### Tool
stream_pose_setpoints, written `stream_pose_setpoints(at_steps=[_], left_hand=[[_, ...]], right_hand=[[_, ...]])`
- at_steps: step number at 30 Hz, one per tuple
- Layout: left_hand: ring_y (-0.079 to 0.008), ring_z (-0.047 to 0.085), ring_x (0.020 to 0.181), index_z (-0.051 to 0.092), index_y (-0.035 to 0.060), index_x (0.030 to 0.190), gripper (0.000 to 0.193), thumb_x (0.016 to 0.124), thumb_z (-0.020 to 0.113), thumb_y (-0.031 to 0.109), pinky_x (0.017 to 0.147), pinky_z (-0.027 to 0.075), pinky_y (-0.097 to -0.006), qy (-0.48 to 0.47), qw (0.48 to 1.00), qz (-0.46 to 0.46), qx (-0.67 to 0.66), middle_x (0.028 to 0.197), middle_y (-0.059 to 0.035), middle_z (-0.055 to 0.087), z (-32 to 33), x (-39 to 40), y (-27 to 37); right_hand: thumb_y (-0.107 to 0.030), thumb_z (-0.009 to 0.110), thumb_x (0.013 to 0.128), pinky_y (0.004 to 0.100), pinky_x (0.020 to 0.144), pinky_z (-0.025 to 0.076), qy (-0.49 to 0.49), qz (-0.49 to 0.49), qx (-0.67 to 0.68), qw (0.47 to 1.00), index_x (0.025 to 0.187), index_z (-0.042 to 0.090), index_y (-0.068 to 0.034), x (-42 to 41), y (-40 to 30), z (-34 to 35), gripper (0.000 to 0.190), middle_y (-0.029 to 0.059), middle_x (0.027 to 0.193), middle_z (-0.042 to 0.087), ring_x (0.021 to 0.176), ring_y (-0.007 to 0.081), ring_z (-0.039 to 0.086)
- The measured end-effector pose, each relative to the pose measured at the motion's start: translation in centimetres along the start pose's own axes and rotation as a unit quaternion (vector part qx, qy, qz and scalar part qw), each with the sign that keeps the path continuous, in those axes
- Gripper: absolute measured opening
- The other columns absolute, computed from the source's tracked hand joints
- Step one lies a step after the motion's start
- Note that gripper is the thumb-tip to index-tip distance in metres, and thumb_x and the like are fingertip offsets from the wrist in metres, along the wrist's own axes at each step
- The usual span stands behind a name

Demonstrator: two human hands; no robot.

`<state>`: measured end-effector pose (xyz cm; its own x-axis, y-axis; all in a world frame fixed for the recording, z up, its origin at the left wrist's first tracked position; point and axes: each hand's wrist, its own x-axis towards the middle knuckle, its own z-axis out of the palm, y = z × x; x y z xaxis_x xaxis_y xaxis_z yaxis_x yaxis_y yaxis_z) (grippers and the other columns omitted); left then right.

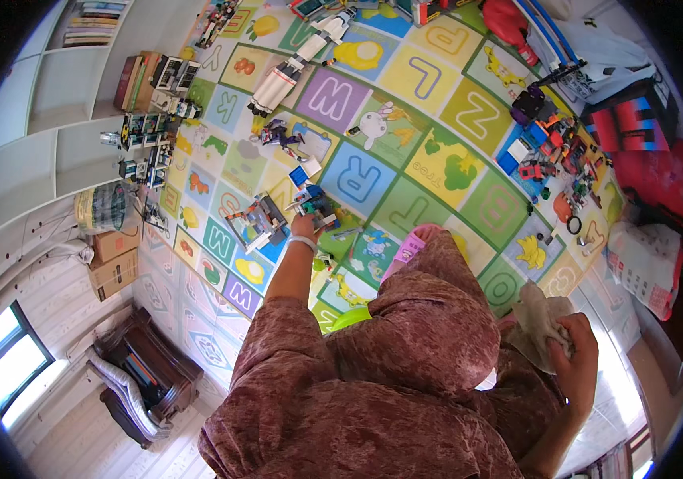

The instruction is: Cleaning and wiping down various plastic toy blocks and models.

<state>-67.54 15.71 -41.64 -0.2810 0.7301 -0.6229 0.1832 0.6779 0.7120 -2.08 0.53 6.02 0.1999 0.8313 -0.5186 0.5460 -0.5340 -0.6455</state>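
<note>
My left hand (304, 227) reaches down to the play mat and grips a small toy-brick model (316, 206) with blue and grey parts. Just left of it lies a grey toy-brick structure (256, 223) with orange and white pieces. A blue and white brick piece (305, 172) rests beyond the held model. At my right side, my right hand (578, 356) holds a crumpled light-grey cloth (538, 320), well above the floor. Small green pieces (322, 261) lie near my left wrist.
A white toy rocket (281, 81) and a dark purple toy figure (281, 136) lie on the alphabet mat (398, 203). Mixed loose bricks (557, 155) are heaped at the right. White shelves (72, 120) and cardboard boxes (115, 263) line the left. My pink slipper (406, 251) is on the mat.
</note>
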Motion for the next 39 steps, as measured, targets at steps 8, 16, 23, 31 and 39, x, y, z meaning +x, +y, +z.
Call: stream_pose_setpoints(at_steps=[8,16,23,31,39], left_hand=[[-0.0264,0.057,0.097,0.053,0.0164,0.106,0.022,0.086,0.056,0.027,0.080,0.051,-0.0447,0.003,0.980,-0.156,-0.127,0.105,-0.0083,0.058,10.8,-9.7,11.6],[-0.0319,0.060,0.107,0.052,0.0050,0.117,0.033,0.085,0.054,0.016,0.095,0.047,-0.0493,-0.274,0.920,-0.098,-0.262,0.110,-0.0156,0.063,18.9,-14.7,21.8],[-0.0281,0.059,0.109,0.045,0.0138,0.127,0.042,0.086,0.053,0.014,0.089,0.051,-0.0474,-0.510,0.837,-0.014,-0.198,0.119,-0.0090,0.059,27.7,-21.8,32.8],[-0.0264,0.059,0.110,0.041,0.0075,0.135,0.048,0.088,0.051,0.010,0.089,0.051,-0.0464,-0.635,0.754,0.103,-0.130,0.122,-0.0098,0.057,33.8,-36.3,42.9],[-0.0270,0.062,0.106,0.051,0.0053,0.128,0.041,0.090,0.053,0.018,0.087,0.052,-0.0464,-0.709,0.698,0.082,-0.062,0.119,-0.0089,0.062,36.3,-46.1,46.4]], right_hand=[[-0.005,0.066,0.071,0.0365,0.079,0.046,0.026,0.025,-0.041,0.999,0.099,0.059,0.000,-1.0,0.5,-1.1,0.029,0.0156,0.092,0.056,0.088,0.0347,0.057],[-0.015,0.068,0.075,0.0405,0.078,0.048,0.045,-0.037,-0.026,0.998,0.103,0.062,-0.004,-1.9,1.5,-1.4,0.030,0.0153,0.095,0.059,0.090,0.0351,0.059],[-0.020,0.068,0.077,0.0401,0.077,0.047,0.158,-0.062,0.002,0.985,0.104,0.062,-0.003,-2.5,3.4,-1.7,0.032,0.0166,0.093,0.060,0.087,0.0361,0.059],[-0.021,0.068,0.079,0.0344,0.077,0.049,0.286,-0.028,0.202,0.936,0.106,0.062,-0.002,-1.4,4.9,-3.4,0.034,0.0160,0.096,0.066,0.088,0.0240,0.065],[-0.024,0.068,0.085,0.0296,0.075,0.050,0.319,-0.096,0.520,0.786,0.115,0.062,-0.002,-1.5,5.2,-4.6,0.038,0.0067,0.099,0.066,0.085,0.0136,0.062]])
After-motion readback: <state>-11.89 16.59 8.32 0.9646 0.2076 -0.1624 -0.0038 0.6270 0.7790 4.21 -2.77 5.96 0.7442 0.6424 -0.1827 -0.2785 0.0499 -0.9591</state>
